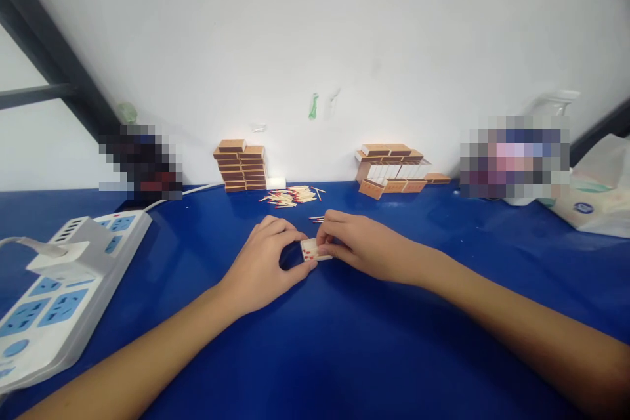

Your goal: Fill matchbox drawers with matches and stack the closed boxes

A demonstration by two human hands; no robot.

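A small white matchbox tray [322,258] lies on the blue table, with several red-tipped matches [308,252] inside, heads to the left. My left hand [266,261] steadies the tray's left end between thumb and index finger. Over its right part, my right hand [361,243] has thumb and fingertips pinched on the match stems, which the fingers partly hide. Just behind my right hand lie a few loose matches [315,218]. Farther back is a loose heap of matches [295,195], heads pointing mostly left.
Closed matchboxes [245,167] are stacked against the wall at back left. Another stack of matchboxes [394,170] stands at back right, some showing white sides. A power strip [63,302] with a plugged adapter occupies the left. A tissue pack [595,193] sits far right.
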